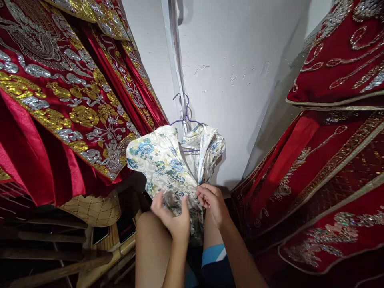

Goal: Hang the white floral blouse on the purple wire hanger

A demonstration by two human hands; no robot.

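Observation:
A cream dress with blue and yellow flowers (168, 164) hangs on a purple wire hanger (187, 110) in front of me, its front gaping at the neck. At the bottom of that opening, my right hand (210, 198) pinches the dress's front edge between thumb and fingers. My left hand (174, 218) is before the dress's lower front, fingers and thumb spread apart, with nothing in it. Whether its fingertips touch the cloth I cannot tell. The lower part of the dress hangs down between my knees, partly hidden by my hands.
Red garments with gold and silver sequins (87, 116) hang close on the left. More beaded red garments (288, 168) hang on the right. Behind the dress is a white wall (228, 52) with a metal pole (174, 48). A wooden chair (99, 256) and dark phone-like objects (126, 230) are at lower left.

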